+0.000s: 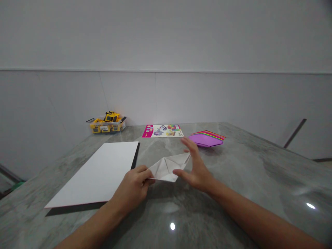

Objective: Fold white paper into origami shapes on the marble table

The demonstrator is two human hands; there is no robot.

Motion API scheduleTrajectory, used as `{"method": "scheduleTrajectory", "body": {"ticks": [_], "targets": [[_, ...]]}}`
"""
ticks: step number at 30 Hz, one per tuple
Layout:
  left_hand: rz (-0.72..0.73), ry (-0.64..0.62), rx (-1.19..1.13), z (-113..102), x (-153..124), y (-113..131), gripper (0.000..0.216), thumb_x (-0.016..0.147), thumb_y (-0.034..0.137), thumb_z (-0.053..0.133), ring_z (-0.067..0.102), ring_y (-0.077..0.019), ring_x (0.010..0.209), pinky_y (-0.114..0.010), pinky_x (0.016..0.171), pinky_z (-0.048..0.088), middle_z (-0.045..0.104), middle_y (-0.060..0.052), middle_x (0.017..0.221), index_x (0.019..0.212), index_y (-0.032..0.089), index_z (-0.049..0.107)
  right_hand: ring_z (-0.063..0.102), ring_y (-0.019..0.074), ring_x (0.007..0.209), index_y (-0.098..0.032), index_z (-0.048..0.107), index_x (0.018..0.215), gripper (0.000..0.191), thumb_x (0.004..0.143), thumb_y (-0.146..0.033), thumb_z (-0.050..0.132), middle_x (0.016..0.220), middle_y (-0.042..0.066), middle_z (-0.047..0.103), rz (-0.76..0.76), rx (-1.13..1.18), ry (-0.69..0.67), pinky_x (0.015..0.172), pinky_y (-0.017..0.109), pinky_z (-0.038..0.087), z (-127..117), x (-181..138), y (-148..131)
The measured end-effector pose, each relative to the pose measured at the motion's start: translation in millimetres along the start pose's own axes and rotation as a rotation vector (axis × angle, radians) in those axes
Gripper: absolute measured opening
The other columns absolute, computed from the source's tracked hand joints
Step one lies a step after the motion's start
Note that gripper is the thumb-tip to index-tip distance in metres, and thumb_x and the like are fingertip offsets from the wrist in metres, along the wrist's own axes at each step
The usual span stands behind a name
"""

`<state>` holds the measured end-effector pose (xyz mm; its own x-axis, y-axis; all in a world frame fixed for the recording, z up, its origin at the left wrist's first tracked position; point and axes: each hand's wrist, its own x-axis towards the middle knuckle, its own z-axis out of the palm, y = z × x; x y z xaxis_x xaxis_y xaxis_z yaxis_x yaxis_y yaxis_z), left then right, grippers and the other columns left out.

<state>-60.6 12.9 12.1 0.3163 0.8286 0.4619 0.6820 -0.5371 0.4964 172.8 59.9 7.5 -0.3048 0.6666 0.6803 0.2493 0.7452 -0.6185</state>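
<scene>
A folded white paper shape [169,167] lies on the grey marble table [233,180] in front of me. My left hand [133,188] pinches the paper's left corner between thumb and fingers. My right hand [196,166] stands on the paper's right side with its fingers spread apart; the thumb touches the lower edge and the fingertips rest near the upper right tip.
A large white board [100,173] with a dark underside lies to the left. Behind are a stack of coloured paper with purple on top [206,139], a printed pink instruction sheet [163,131], and a clear tray with yellow toy vehicles [107,124] by the wall.
</scene>
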Motion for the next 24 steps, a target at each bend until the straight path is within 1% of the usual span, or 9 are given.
{"method": "scheduleTrajectory", "body": {"ticks": [2,4,7,11,13,16,18,21,24], "targets": [[0.051,0.009,0.005,0.4,0.2,-0.2,0.019,0.080,0.011,0.053,0.059,-0.0164,0.074,-0.025,0.067,0.042,0.063,-0.005,0.083,0.072,0.020,0.067,0.021,0.0332,0.135,-0.028,0.056,0.121,0.058,0.068,-0.040,0.075,0.147,0.009,0.024,-0.147,-0.286,-0.071,0.105,0.051,0.026,-6.2,3.0,-2.0],[0.053,0.085,-0.021,0.4,1.2,1.1,0.017,0.080,0.011,0.054,0.060,-0.0176,0.080,-0.026,0.070,0.043,0.064,-0.006,0.089,0.072,0.020,0.066,0.028,0.0341,0.131,-0.026,0.070,0.096,0.039,0.064,-0.049,0.076,0.140,0.008,0.038,-0.234,-0.443,-0.201,0.106,0.054,0.019,-9.8,5.5,-5.3],[0.031,0.155,-0.092,-0.5,2.2,4.0,0.010,0.079,0.013,0.058,0.060,-0.0184,0.083,-0.026,0.071,0.044,0.064,-0.006,0.088,0.073,0.019,0.063,0.049,0.0306,0.112,-0.025,0.071,0.081,0.023,0.067,-0.043,0.075,0.118,0.007,0.059,-0.218,-0.602,-0.343,0.104,0.062,0.006,-7.7,5.3,-13.1],[0.065,0.140,-0.205,2.3,-0.9,7.4,0.006,0.080,0.015,0.060,0.059,-0.0176,0.082,-0.027,0.072,0.046,0.062,-0.004,0.086,0.075,0.019,0.060,0.053,0.0306,0.104,-0.021,0.067,0.087,0.017,0.069,-0.020,0.069,0.116,0.011,0.060,-0.172,-0.708,-0.363,0.103,0.066,0.003,3.4,-1.6,-26.3],[0.052,0.171,-0.350,6.8,-3.9,9.8,0.009,0.079,0.015,0.063,0.060,-0.0177,0.084,-0.028,0.073,0.048,0.061,-0.003,0.089,0.084,0.021,0.058,0.050,0.0314,0.110,-0.020,0.065,0.095,0.024,0.071,-0.018,0.066,0.123,0.014,0.054,-0.197,-0.665,-0.342,0.104,0.063,0.011,9.5,-5.6,-31.3],[-0.069,0.253,-0.694,15.1,-7.2,16.0,0.044,0.077,0.016,0.067,0.061,-0.0200,0.095,-0.033,0.081,0.051,0.061,-0.003,0.104,0.114,0.027,0.046,0.045,0.0294,0.118,-0.020,0.062,0.100,0.019,0.081,-0.023,0.059,0.128,0.014,0.047,-0.153,-0.480,-0.274,0.101,0.052,0.031,19.0,-10.3,-36.2],[-0.165,0.207,-0.816,19.2,-8.4,21.6,0.051,0.078,0.019,0.067,0.059,-0.0221,0.104,-0.036,0.088,0.049,0.060,-0.005,0.114,0.122,0.026,0.041,0.045,0.0270,0.118,-0.019,0.061,0.106,0.023,0.085,-0.027,0.056,0.133,0.014,0.042,-0.072,-0.286,-0.210,0.098,0.044,0.038,26.0,-12.8,-39.9],[-0.250,0.087,-0.759,21.2,-10.6,29.8,0.033,0.084,0.027,0.061,0.058,-0.0231,0.105,-0.034,0.092,0.046,0.062,-0.007,0.115,0.115,0.020,0.054,0.045,0.0253,0.119,-0.019,0.058,0.115,0.030,0.085,-0.023,0.055,0.134,0.012,0.040,-0.001,-0.013,-0.164,0.101,0.039,0.038,34.9,-15.6,-48.6],[-0.246,0.036,-0.717,21.7,-14.8,35.8,0.036,0.089,0.033,0.052,0.058,-0.0240,0.106,-0.034,0.092,0.045,0.062,-0.008,0.117,0.122,0.019,0.053,0.044,0.0256,0.119,-0.021,0.058,0.116,0.036,0.080,-0.017,0.056,0.127,0.010,0.048,0.062,0.174,-0.164,0.102,0.039,0.037,39.4,-17.4,-58.4]]}}
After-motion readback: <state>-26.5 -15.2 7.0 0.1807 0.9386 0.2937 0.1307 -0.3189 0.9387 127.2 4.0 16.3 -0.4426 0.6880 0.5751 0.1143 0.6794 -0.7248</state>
